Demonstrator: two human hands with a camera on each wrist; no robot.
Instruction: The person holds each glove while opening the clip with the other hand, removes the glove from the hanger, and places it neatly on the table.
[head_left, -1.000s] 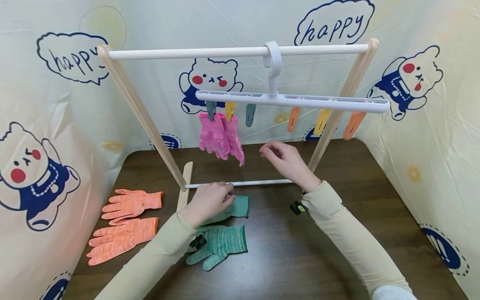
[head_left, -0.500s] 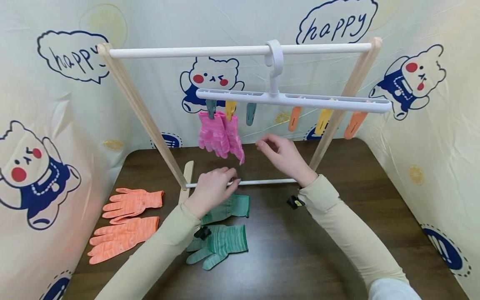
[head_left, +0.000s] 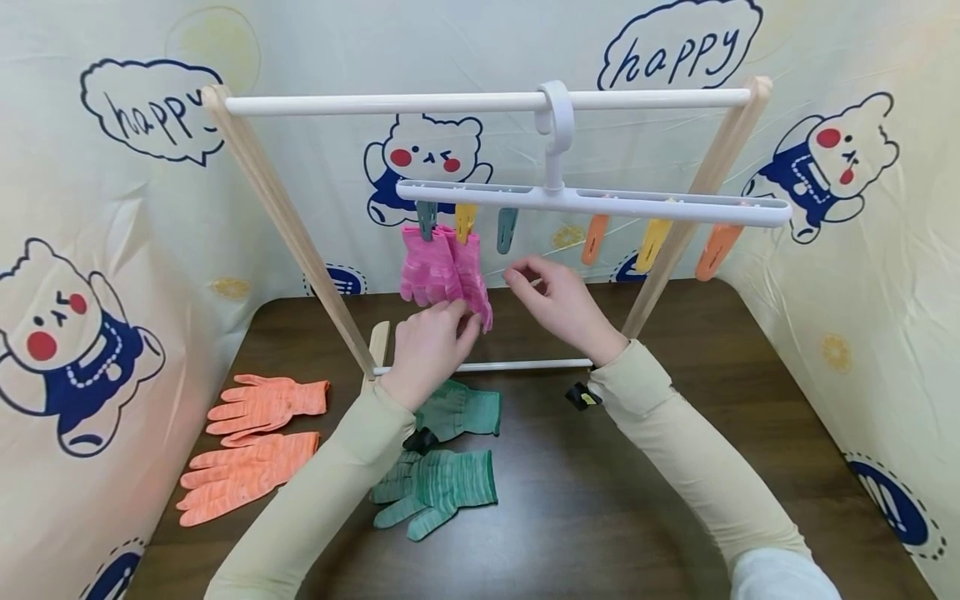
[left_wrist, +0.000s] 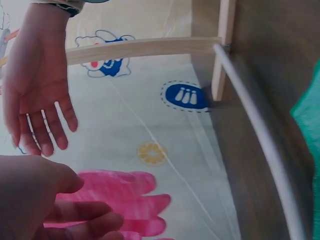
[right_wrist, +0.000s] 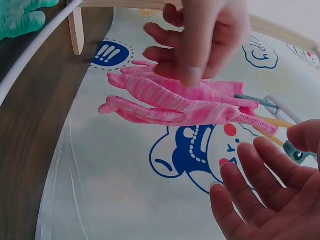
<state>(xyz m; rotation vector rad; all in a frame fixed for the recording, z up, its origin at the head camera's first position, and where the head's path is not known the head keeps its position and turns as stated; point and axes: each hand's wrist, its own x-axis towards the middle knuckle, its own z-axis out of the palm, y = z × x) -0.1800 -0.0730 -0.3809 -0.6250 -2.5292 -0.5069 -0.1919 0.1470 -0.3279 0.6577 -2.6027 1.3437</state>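
Observation:
A pair of pink gloves (head_left: pixel 432 271) hangs fingers down from a white clip hanger (head_left: pixel 480 196), with a dark teal clip (head_left: pixel 427 222) and a yellow clip (head_left: pixel 466 223) at the cuffs. My left hand (head_left: pixel 427 346) is at the lower fingers of the gloves and overlaps them in the head view. Its thumb and fingers are apart with nothing between them, as the left wrist view shows. To the right of the gloves, my right hand (head_left: pixel 558 300) is raised below another teal clip (head_left: pixel 507 231), its fingers relaxed and holding nothing.
The hanger hooks over the white top rod (head_left: pixel 375 103) of a wooden-sided rack. Orange and yellow clips (head_left: pixel 654 244) dangle at its right. Two green gloves (head_left: pixel 450 483) lie on the dark table (head_left: pixel 637 500), with two orange gloves (head_left: pixel 251 471) at the left. Printed cloth (head_left: pixel 825 275) surrounds everything.
My left hand has risen from over the green gloves to the bottom of the pink gloves. My right hand has shifted slightly left and up. The gloves have stayed in place.

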